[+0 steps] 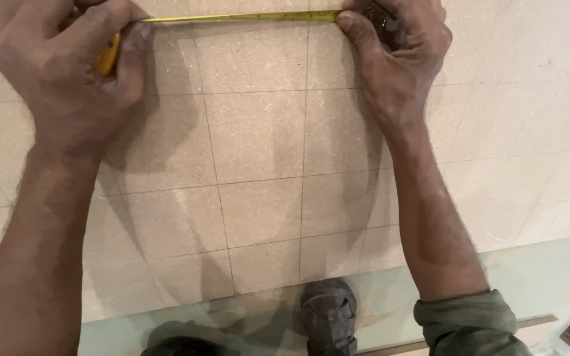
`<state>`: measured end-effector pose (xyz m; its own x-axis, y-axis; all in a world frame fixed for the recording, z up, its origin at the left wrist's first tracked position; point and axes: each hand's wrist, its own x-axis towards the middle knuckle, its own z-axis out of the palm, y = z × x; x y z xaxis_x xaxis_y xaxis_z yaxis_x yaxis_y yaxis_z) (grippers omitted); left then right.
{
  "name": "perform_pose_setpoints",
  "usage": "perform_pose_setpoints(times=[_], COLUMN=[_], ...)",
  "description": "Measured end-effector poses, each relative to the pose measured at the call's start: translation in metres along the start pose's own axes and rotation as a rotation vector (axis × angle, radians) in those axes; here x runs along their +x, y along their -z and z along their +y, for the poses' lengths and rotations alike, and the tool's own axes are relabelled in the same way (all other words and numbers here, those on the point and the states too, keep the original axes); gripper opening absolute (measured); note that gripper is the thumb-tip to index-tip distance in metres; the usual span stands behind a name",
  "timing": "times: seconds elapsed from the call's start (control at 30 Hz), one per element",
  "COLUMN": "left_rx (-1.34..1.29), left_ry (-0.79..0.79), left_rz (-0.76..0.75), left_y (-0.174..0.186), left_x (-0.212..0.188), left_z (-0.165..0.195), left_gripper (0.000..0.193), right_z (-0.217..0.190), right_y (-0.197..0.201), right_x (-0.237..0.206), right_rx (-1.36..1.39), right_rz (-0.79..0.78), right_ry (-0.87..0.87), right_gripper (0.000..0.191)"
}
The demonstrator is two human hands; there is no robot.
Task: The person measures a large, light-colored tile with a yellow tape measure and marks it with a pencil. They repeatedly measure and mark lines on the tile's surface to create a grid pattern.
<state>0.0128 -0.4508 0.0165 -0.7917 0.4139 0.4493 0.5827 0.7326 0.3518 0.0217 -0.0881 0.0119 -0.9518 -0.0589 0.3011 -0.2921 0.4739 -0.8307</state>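
Two hands hold a yellow tape (239, 17) flat across the top of a big pale board (258, 151). The left hand (67, 72) is wrapped tight around the yellow case (108, 56), and only a bit of the case shows. The right hand (394, 59) pinches the far end of the tape, with the thumb pressing it down on the board. The tape looks thin and springy, so it could snap back or bend if let go; the case and the very end look like the best spots to hold. The board looks stiff and heavy, with thin pencil lines (303, 198) crossing it. A dusty shoe (328, 323) stands at the board's near edge.
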Motion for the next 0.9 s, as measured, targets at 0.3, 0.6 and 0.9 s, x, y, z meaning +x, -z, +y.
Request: perform_pose_setpoints(times=[0.3, 0.6, 0.9], left_rx=[-0.004, -0.005, 0.007], left_ry=[-0.010, -0.009, 0.030], left_rz=[0.002, 0.007, 0.040], left_y=[-0.001, -0.001, -0.001], left_x=[0.000, -0.002, 0.006], left_z=[-0.001, -0.003, 0.006], left_gripper=[0.016, 0.017, 0.015], right_z=[0.000, -0.051, -0.052], right_y=[-0.002, 0.016, -0.054], right_x=[0.004, -0.018, -0.001], right_rx=[0.137, 0.372, 0.269], right_rz=[0.143, 0.144, -0.147], right_ry=[-0.015, -0.193, -0.166], right_gripper=[0.013, 0.014, 0.012])
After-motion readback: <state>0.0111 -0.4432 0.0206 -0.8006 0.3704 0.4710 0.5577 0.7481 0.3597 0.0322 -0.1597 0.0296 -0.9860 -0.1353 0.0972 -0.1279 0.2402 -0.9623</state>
